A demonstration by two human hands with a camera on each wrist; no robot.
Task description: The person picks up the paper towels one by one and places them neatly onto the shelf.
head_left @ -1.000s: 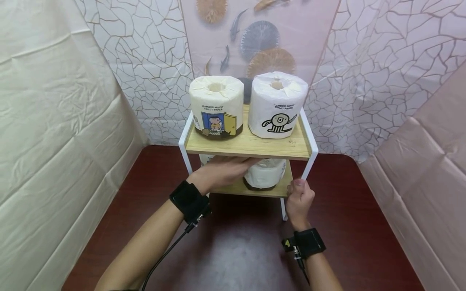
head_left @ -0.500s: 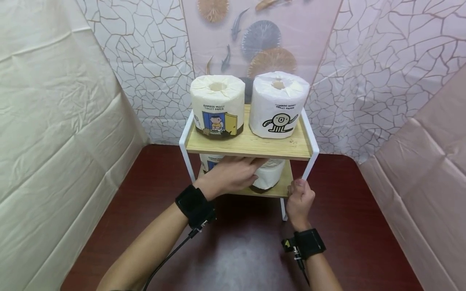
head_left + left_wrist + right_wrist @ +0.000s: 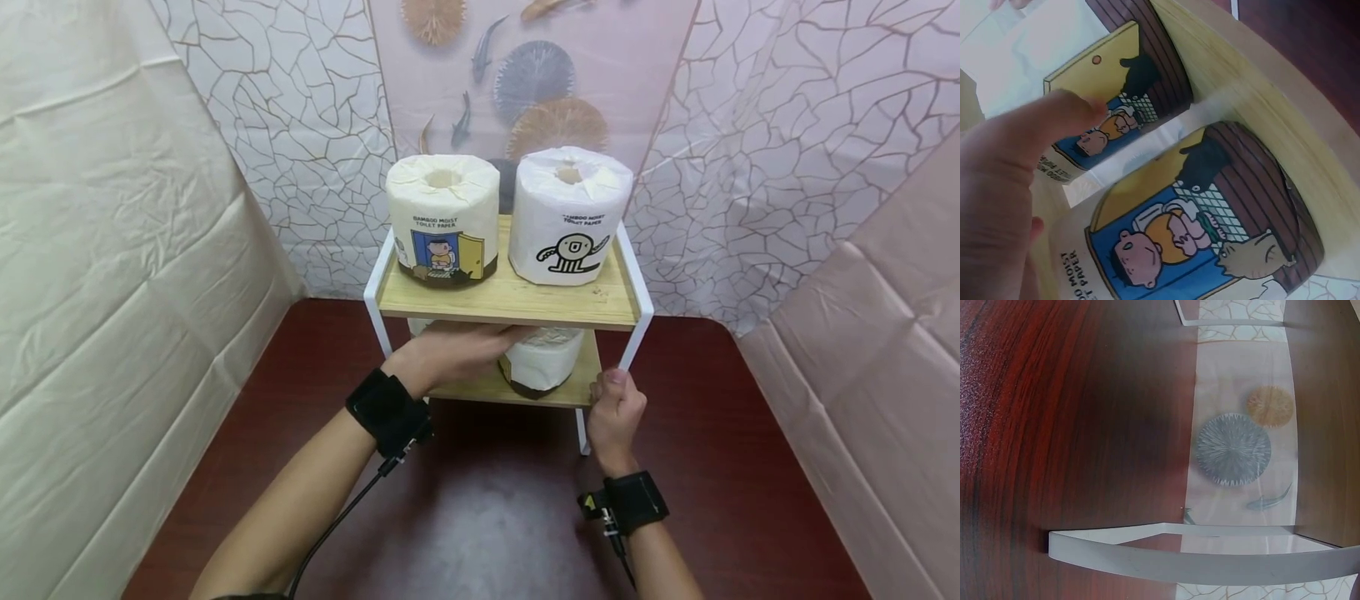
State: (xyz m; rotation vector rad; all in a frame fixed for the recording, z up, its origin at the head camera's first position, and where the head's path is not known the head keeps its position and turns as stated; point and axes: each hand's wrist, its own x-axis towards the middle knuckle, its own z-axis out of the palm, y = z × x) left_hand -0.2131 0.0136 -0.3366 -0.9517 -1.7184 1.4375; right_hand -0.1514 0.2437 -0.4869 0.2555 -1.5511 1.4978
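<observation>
In the head view, my left hand (image 3: 457, 354) reaches under the upper shelf and holds the lower right toilet roll (image 3: 551, 362), fingers over its top. The left wrist view shows the thumb (image 3: 1066, 119) against this roll's printed yellow door (image 3: 1104, 59); the other fingers are mostly hidden. Nearer that camera is the lower left toilet roll (image 3: 1166, 237), largely covered by my hand in the head view. My right hand (image 3: 617, 421) grips the white front leg (image 3: 637, 337) of the two-tier wooden rack (image 3: 517, 310).
Two more wrapped toilet rolls, one cream (image 3: 442, 221) and one white (image 3: 572, 217), stand on the upper shelf. The rack stands on a dark red table (image 3: 712, 467). Below the lower shelf (image 3: 1329, 425), the right wrist view shows the rack's white frame (image 3: 1179, 565). Cloth walls surround the table.
My left hand moves right, then back left. The lower right roll turns, and yellow print now shows at its left side. My right hand keeps its hold on the leg.
</observation>
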